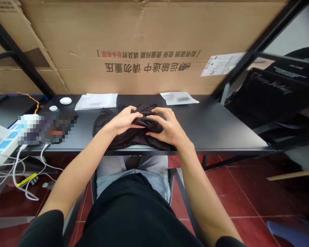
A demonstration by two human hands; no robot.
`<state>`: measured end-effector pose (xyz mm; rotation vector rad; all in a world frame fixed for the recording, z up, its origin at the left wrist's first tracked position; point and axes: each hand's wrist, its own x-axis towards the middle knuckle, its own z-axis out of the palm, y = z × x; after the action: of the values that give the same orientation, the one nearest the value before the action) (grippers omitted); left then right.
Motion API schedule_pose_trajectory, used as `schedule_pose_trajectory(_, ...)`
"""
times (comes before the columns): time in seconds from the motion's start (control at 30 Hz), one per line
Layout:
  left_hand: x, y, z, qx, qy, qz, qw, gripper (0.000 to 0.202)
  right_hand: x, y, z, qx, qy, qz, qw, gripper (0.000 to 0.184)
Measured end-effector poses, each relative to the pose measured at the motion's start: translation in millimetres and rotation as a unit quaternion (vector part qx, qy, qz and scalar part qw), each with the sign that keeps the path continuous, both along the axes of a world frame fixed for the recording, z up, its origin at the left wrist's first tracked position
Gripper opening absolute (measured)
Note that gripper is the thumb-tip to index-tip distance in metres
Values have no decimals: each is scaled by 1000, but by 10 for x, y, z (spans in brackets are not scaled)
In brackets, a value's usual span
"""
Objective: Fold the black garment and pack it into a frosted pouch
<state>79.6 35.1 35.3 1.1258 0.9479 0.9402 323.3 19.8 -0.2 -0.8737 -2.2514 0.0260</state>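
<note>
A crumpled dark brown, nearly black cloth (128, 139) lies on the black table in front of me, close to its front edge. My left hand (125, 120) grips a gathered fold from the left, with thumb and fingers on either side of it. From the right, my right hand (168, 126) holds the same bunched part, its fingers curved over the top and the thumb lower down. Both hands are a short distance apart, with a fold raised between them. The kind of garment cannot be made out, and some fingertips are hidden in the fabric.
Behind the black table (211, 127) stands a large cardboard sheet (149, 34). Two clear plastic packets, left (96, 101) and right (180, 98), lie at the back. White cases (66, 101) and a power strip (5, 144) with cables are leftward. A black bag (267, 92) is right.
</note>
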Motion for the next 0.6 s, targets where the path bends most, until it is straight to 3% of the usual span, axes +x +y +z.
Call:
schedule_pose_trajectory(0.1,44,-93,-17,-22,-42,-28,998,22,-102,-40,25,37,17,10,999,50)
schedule_pose_trajectory(0.17,-17,-120,-19,-12,-33,-54,998,23,-154,-57,16,27,25,41,998,57)
schedule_pose_trajectory(0.27,-406,-28,3,99,101,-24,990,34,-150,-59,-16,-4,28,45,999,67)
schedule_pose_trajectory(0.3,-619,42,13,173,186,31,967,37,-129,-53,-25,-9,32,35,999,68)
schedule_pose_trajectory(0.33,-859,126,19,244,277,95,925,39,-104,-46,-32,-11,38,25,999,70)
schedule_pose_trajectory(0.4,-1365,313,16,271,346,171,882,38,-57,-30,-41,-9,53,10,998,72)
schedule_pose_trajectory(0.47,-1796,481,-12,307,478,221,793,43,-32,-16,-46,-5,62,5,998,73)
schedule_pose_trajectory(0.53,-2066,595,-51,308,516,202,773,48,-31,-7,-56,-1,64,9,998,75)
schedule_pose_trajectory(0.6,-2163,650,-80,301,509,188,784,45,-39,-1,-72,0,58,13,998,77)
